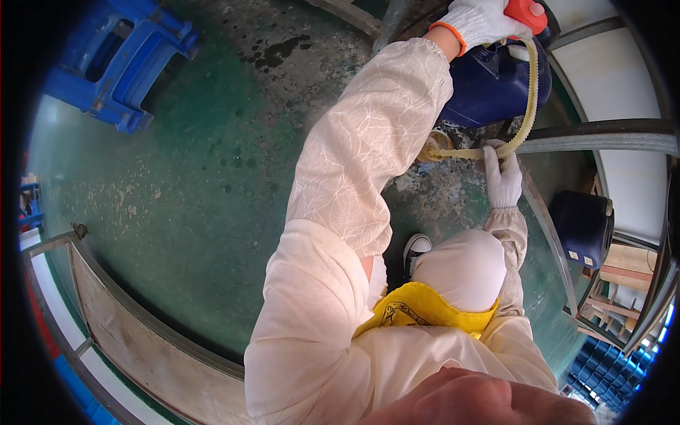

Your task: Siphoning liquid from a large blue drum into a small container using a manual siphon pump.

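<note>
At the dark-blue plastic drum [489, 86] — left hand [484, 20], knit-gloved, meets red pump [525, 14], grip can't be told; right hand [503, 181] pinches ribbed hose [532, 88]; patterned sleeve [368, 134] partly hides round container [440, 139].

Head-height view, downward (fisheye-wide)

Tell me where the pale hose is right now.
In the head view, the pale hose is at upper right, curving down past the blue jug, with the right hand holding it.

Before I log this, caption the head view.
Gloved left hand at a red pump head above a dark-blue jerrycan, gloved right hand holding a corrugated hose.
</note>
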{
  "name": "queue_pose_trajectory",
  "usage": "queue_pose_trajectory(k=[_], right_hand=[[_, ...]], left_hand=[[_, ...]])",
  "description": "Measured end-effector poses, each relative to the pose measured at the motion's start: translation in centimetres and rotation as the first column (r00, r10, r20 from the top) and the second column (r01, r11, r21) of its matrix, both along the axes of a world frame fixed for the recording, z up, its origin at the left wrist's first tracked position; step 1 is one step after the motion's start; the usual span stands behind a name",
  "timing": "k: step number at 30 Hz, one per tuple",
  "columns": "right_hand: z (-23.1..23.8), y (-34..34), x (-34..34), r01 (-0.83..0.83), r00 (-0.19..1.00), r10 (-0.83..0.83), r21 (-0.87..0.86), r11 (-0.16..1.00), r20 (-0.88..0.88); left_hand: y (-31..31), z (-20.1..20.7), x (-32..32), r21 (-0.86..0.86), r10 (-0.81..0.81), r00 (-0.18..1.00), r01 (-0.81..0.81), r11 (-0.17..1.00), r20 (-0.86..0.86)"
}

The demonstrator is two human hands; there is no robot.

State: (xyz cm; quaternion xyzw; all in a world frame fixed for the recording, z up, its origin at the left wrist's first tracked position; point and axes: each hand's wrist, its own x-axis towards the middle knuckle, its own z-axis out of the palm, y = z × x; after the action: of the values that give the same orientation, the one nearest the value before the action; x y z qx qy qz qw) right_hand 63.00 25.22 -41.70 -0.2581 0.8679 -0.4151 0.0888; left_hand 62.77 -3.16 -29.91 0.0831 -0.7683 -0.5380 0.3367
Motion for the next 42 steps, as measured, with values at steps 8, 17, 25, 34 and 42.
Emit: queue_pose_trajectory(k=[8, 17, 25, 34, 42], right_hand=[[0.0, 0.1, 0.0, 0.008, 1.000, -0.008, -0.022, 1.000, 0.025], [0.2, 0.0, 0.1, 0.006, 0.999, -0.005, -0.022, 1.000, 0.039], [0.0, 0.0, 0.0, 0.006, 0.999, -0.005, -0.031, 1.000, 0.038], [-0.2, 0.3, -0.1, 0.004, 0.999, -0.002, -0.058, 0.998, 0.040], [-0.3, 0.3, -0.2, 0.003, 0.999, -0.001, -0.047, 0.999, 0.036]], left_hand=[[0.2, 0.8, 1.2, 0.026, -0.022, 0.996, 0.020, 0.999, 0.083], [0.1, 0.3, 1.1, -0.036, -0.009, 0.998, 0.011, 0.999, 0.056], [0.3, 0.1, 0.8, -0.053, -0.040, 0.997, 0.044, 0.998, 0.071], [0.6, 0.1, 0.2, -0.089, 0.017, 1.000, -0.015, 0.996, 0.021], [0.7, 0.7, 0.8, -0.055, 0.001, 1.000, -0.001, 0.998, 0.009]])
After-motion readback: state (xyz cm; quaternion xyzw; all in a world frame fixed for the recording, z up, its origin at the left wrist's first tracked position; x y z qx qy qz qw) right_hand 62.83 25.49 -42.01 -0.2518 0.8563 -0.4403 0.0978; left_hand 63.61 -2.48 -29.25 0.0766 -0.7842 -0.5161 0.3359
